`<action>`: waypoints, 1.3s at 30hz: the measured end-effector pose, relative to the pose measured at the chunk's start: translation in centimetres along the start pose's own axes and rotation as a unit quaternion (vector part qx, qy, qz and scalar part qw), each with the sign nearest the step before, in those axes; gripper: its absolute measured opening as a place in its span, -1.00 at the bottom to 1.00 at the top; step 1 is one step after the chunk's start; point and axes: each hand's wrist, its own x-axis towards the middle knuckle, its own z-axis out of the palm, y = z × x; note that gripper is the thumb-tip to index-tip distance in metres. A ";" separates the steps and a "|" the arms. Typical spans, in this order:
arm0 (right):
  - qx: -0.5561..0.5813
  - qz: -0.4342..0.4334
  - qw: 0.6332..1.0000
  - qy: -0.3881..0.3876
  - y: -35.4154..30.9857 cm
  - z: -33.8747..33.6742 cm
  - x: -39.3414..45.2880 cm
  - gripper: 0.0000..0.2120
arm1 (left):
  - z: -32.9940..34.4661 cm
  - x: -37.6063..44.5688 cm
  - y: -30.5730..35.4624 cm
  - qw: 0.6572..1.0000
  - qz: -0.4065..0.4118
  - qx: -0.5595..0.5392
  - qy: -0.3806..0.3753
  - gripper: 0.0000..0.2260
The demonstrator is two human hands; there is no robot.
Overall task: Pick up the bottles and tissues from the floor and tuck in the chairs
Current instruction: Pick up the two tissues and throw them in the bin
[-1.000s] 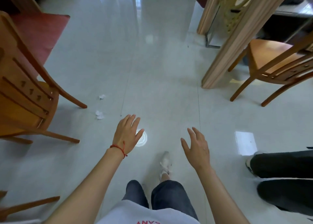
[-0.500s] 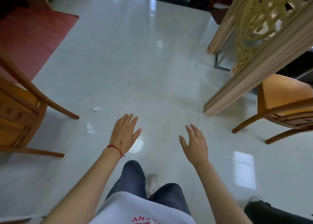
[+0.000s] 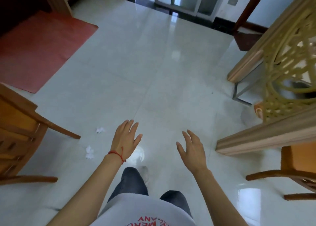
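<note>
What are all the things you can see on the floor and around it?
crumpled tissues: 2, white, on the floor left of the left hand, the other at
wooden chairs: 2, orange-brown, one at the left edge, one at the right edge
mat: 1, red, far left floor
lattice partition: 1, tan with a gold pattern, right
floor: 1, glossy pale tiles
shoe: 1, pale, below the hands
left hand: open, empty, red string at the wrist
right hand: open, empty

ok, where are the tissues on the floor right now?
Head view, lower left: two crumpled tissues lie on the white tile, one just off the left chair's front leg, the other nearer, beside the left hand's wrist.
</note>
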 end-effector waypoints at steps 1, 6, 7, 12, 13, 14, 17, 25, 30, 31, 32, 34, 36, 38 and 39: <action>-0.002 -0.010 1.000 -0.001 -0.7 -0.3 1.7 -0.51 | -0.5 1.2 -0.4 1.000 -0.003 -0.002 0.006 -0.28; -0.014 -0.066 0.997 -0.025 -3.8 -0.8 8.3 -0.52 | -2.5 4.7 -2.2 0.997 -0.066 -0.029 0.028 -0.31; -0.017 -0.082 0.996 -0.035 -4.4 -0.8 9.5 -0.52 | -2.7 5.2 -2.5 0.995 -0.081 -0.035 0.037 -0.31; -0.045 -0.169 0.980 -0.098 -7.4 -0.5 15.8 -0.51 | -3.1 6.7 -4.0 0.983 -0.165 -0.052 0.063 -0.20; -0.049 -0.189 0.974 -0.112 -8.0 -0.3 17.1 -0.51 | -3.1 6.9 -4.3 0.979 -0.186 -0.055 0.069 -0.21; -0.050 -0.209 0.969 -0.125 -8.7 -0.2 18.3 -0.50 | -3.2 7.1 -4.5 0.974 -0.210 -0.057 0.071 -0.26; -0.063 -0.273 0.946 -0.164 -10.8 0.1 21.6 -0.48 | -3.5 6.9 -4.9 0.951 -0.292 -0.057 0.080 -0.38; -0.108 -0.422 0.867 -0.241 -16.9 2.1 27.2 -0.49 | -2.4 4.4 -4.6 0.867 -0.469 -0.081 0.150 -0.52; -0.126 -0.477 0.825 -0.275 -20.4 4.9 27.3 -0.51 | -1.6 2.3 -5.3 0.825 -0.533 -0.097 0.163 -0.53; -0.134 -0.484 0.818 -0.281 -21.0 5.6 27.2 -0.51 | -1.5 1.9 -5.6 0.817 -0.542 -0.102 0.167 -0.53; -0.140 -0.489 0.812 -0.287 -21.5 6.3 27.0 -0.51 | -1.4 1.5 -6.1 0.811 -0.551 -0.106 0.167 -0.53; -0.147 -0.495 0.804 -0.296 -22.6 7.7 26.7 -0.51 | -1.3 0.7 -7.2 0.803 -0.562 -0.112 0.162 -0.53; -0.151 -0.498 0.799 -0.301 -23.7 9.0 26.5 -0.51 | -1.2 0.2 -8.7 0.800 -0.565 -0.119 0.164 -0.53; -0.154 -0.491 0.802 -0.305 -24.8 10.2 26.4 -0.51 | -1.3 -0.3 -10.3 0.798 -0.566 -0.127 0.165 -0.54; -0.154 -0.485 0.804 -0.307 -25.4 10.8 26.3 -0.50 | -1.4 -0.5 -11.2 0.797 -0.566 -0.130 0.164 -0.54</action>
